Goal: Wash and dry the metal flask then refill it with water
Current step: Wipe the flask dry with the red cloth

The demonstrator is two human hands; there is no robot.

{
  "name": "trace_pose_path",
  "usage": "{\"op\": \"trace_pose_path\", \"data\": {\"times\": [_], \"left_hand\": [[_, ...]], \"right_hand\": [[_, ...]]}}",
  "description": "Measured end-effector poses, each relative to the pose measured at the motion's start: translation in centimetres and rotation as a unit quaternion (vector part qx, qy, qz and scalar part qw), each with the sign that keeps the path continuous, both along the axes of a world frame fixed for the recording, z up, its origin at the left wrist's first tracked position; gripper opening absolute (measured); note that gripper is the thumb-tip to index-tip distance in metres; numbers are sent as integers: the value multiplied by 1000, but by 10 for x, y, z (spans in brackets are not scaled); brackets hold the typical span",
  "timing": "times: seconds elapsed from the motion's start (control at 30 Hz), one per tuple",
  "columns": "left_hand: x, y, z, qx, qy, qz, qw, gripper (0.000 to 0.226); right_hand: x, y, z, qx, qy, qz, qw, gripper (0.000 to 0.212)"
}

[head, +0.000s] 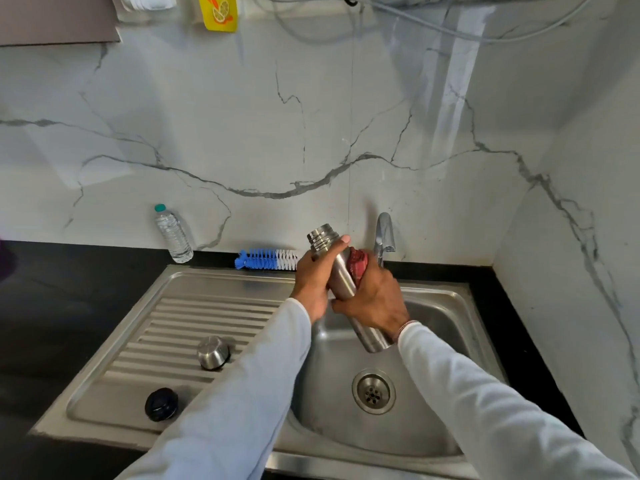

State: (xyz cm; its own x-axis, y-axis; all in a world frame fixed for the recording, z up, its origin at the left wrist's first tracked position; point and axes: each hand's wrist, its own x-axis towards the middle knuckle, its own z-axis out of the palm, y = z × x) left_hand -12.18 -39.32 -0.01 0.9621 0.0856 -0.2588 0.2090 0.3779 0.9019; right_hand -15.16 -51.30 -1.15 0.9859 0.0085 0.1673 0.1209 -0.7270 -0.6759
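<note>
I have the open-necked, cylindrical stainless-steel flask (341,278) tilted above the steel sink basin (433,341), neck pointing up and away. My left hand (311,282) is wrapped round its upper body just below the threads. My right hand (372,299) is curled round the middle, pressing a red cloth (356,265) against the metal. On the ribbed drainboard beside the basin sit a domed steel cap (213,352) and a round black stopper (161,404).

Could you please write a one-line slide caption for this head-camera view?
Over the sink, the left hand grips the open metal flask while the right hand rubs it with a red cloth.
</note>
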Motion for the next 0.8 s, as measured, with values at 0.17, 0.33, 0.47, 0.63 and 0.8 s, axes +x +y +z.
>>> {"op": "trace_pose_path", "data": {"times": [0.17,0.33,0.47,0.63,0.8], "left_hand": [[2,9,-7,37,-46,14,998,32],[7,-5,-6,42,-14,67,997,18],[11,-7,-11,20,1,95,995,21],[17,2,-13,-14,14,56,998,36],[9,3,-11,-58,-20,-31,998,53]], "right_hand": [[6,-10,-3,110,105,115,982,68],[-20,16,-29,90,12,-14,996,91],[-39,29,-57,-115,-157,-44,980,106],[-65,11,-70,-186,-202,63,960,88],[-48,13,-64,-111,-204,30,972,71]]}}
